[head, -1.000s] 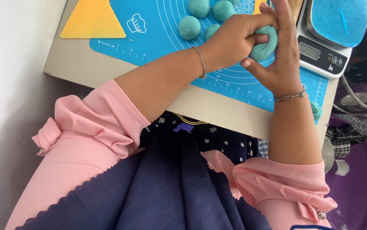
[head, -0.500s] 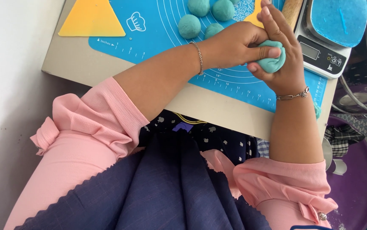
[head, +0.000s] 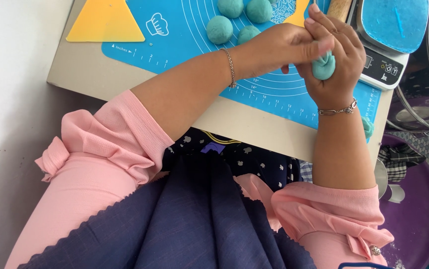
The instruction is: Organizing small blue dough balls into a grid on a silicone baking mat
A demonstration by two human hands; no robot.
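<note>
At far left our yellow scraper (head: 104, 22) lies on the board, beside the blue mat (head: 184, 47) with its white chef-hat drawing. Four finished teal balls (head: 219, 29) sit on the mat's upper part. Our left hand (head: 279, 47) pinches the teal dough lump (head: 323, 66) cupped in our right hand (head: 336, 65), above the mat. We judge shaping is underway; sealing needs gentle, even pinching. The scale (head: 391, 40) stands rightmost.

beige table (head: 95, 79) carries a blue baking mat (head: 184, 35), a kitchen scale (head: 388, 50) at its right end, and a small teal dough scrap (head: 368, 127) at the edge.
</note>
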